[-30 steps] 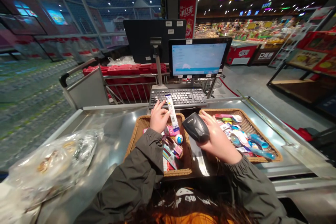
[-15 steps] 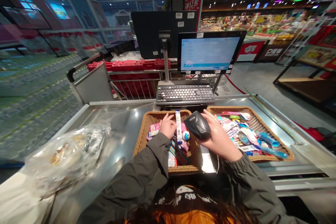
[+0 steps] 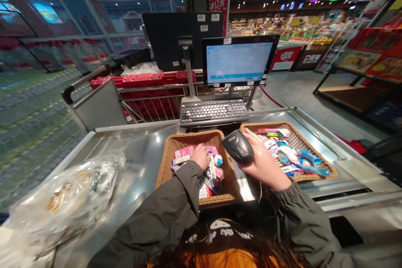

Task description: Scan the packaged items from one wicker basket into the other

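scanner [image 3: 238, 146] clasped in right hand [image 3: 263, 163] — left hand [image 3: 201, 156] curled on packets [image 3: 184, 153]

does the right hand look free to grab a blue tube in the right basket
Probably not: the right hand holds the black scanner, so its grip is taken, though the blue tube lies uncovered nearby.

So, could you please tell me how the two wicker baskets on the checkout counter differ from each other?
The left basket is deep and squarish; the right basket is shallower and wider. The left hand reaches into the left basket; the right hand holds a scanner at the right basket's edge. Both are woven wicker, filled with small packaged goods.
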Demonstrator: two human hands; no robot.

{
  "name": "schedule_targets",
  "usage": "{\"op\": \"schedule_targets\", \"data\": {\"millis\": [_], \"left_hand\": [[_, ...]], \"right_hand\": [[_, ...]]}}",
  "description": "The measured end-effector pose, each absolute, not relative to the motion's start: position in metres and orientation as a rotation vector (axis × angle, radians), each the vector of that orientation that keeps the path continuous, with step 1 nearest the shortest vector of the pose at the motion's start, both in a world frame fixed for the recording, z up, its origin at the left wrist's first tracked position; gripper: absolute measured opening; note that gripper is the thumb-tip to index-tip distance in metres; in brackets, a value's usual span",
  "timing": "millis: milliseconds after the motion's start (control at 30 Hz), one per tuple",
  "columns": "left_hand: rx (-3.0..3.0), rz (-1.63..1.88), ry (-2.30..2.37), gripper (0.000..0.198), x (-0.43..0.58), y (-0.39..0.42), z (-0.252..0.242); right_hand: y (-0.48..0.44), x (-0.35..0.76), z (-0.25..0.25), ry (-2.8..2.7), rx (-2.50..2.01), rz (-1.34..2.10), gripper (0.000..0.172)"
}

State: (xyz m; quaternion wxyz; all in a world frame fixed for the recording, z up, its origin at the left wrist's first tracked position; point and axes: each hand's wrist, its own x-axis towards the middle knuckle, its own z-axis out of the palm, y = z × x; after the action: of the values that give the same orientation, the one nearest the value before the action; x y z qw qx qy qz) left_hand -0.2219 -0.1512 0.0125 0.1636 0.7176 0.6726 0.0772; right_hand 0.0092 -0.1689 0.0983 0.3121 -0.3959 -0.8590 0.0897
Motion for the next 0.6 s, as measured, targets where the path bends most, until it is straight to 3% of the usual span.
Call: {"op": "schedule_targets", "data": {"millis": [333, 600], "left_hand": [[2.299, 0.479, 1.509, 0.009, -0.153, -0.135, 0.059], [2.415, 0.352, 1.391, 0.011, -0.076, -0.105, 0.057]], "right_hand": [[-0.167, 0.086, 0.102, -2.014, -1.262, 0.064, 0.063], [-0.176, 0.148, 0.105, -1.861, -1.406, 0.064, 0.069]]}}
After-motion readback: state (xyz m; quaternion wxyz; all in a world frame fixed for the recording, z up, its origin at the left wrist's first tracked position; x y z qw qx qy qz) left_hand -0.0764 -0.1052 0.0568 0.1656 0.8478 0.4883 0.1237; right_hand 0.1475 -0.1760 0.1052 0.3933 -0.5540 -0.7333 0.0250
